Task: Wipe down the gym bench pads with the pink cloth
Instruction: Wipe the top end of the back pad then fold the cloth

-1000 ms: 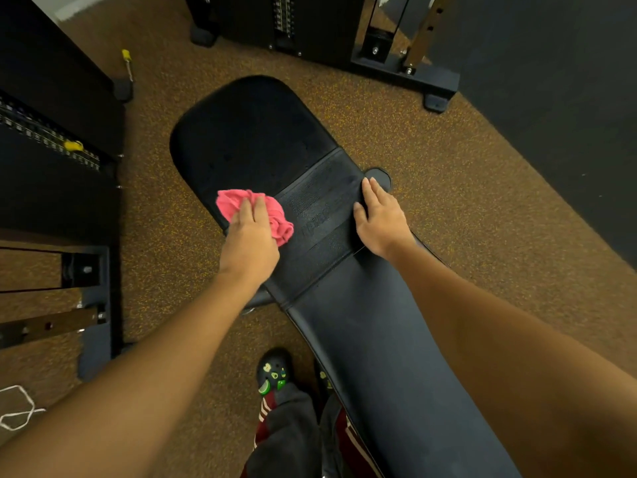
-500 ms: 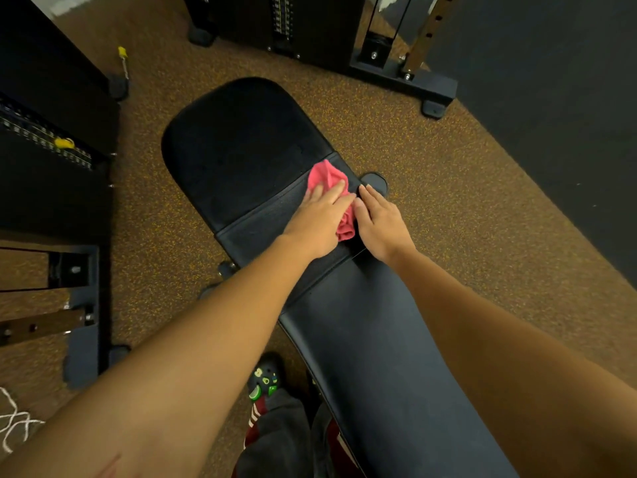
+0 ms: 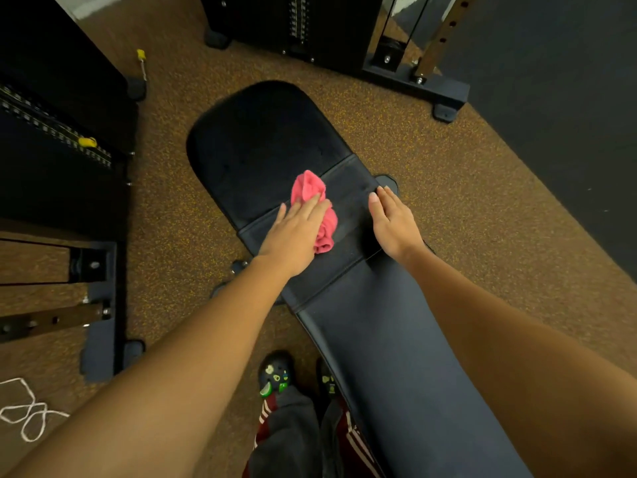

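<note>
A black gym bench runs from the lower right toward the upper middle, with a long back pad [image 3: 389, 367], a wide seat pad [image 3: 255, 139] and a dark band [image 3: 348, 188] between them. A crumpled pink cloth [image 3: 312, 198] lies on that band. My left hand [image 3: 293, 232] presses flat on the cloth, fingers straight, covering its left side. My right hand [image 3: 393, 222] rests flat on the band's right edge, a little to the right of the cloth and apart from it.
Weight-stack machines stand at the left [image 3: 55, 139] and at the top [image 3: 303, 25], with a steel foot [image 3: 444, 98] near the bench's far right. Speckled brown floor [image 3: 465, 208] surrounds the bench. My shoes [image 3: 275, 377] are beside it. A white cord [image 3: 24, 412] lies at lower left.
My left hand slid the cloth from the seat pad's left edge right up to my right hand, then back left to the middle of the band. My right hand stayed put.
</note>
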